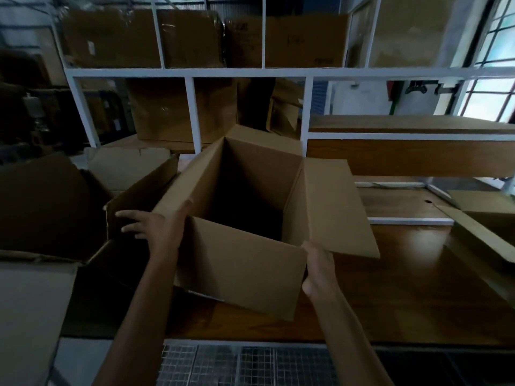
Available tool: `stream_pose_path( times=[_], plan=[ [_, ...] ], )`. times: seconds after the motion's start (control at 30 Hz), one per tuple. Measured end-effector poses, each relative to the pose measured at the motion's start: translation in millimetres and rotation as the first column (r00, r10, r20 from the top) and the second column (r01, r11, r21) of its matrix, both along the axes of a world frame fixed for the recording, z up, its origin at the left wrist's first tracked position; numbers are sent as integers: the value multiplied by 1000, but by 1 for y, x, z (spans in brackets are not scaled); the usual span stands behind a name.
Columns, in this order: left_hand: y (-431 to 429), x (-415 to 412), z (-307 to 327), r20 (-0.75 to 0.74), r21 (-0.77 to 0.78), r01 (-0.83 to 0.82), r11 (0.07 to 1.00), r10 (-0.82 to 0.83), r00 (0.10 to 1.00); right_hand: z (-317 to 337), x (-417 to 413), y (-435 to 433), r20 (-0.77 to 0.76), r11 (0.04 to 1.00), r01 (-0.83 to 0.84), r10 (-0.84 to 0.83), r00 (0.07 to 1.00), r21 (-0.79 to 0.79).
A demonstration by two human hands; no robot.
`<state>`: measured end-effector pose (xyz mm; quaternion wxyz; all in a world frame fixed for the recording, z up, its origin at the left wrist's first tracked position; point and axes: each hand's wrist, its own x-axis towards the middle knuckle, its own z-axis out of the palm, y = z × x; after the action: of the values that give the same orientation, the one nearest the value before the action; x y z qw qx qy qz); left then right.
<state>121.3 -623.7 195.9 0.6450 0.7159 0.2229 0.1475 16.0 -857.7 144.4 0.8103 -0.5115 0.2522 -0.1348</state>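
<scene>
An open brown cardboard box (245,263) stands on the wooden table (404,296) right in front of me, empty and dark inside. Its right flap (334,207) is folded out flat and its left flap (139,196) hangs outward. My left hand (158,229) is at the near left corner: the fingers lie spread and straight on the left flap, and the thumb rests along the top of the left wall. My right hand (319,270) grips the near right corner, thumb on the front wall, the fingers hidden behind the corner.
A larger open carton (47,201) stands close on the left. A white metal rack (192,115) behind holds several stacked cartons. Flattened cardboard (479,218) lies at the right edge of the table. A wire grid (250,366) runs below the table's front edge.
</scene>
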Motion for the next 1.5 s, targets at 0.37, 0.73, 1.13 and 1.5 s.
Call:
stream_pose_path(
  times=[0.37,0.73,1.13,1.5],
  plan=[
    [11,-19,32,100,-111,485,867,-476,874,8,-17,-3,152,984,161,-172,973,80],
    [87,-9,135,377,-70,471,879,-414,829,126,-4,77,476,964,261,-202,856,-60],
    [292,17,198,596,-21,398,917,-308,741,204,35,274,660,964,225,-77,747,-142],
    [441,66,167,534,-104,276,955,-181,826,191,115,414,553,968,127,15,833,-217]
  ],
)
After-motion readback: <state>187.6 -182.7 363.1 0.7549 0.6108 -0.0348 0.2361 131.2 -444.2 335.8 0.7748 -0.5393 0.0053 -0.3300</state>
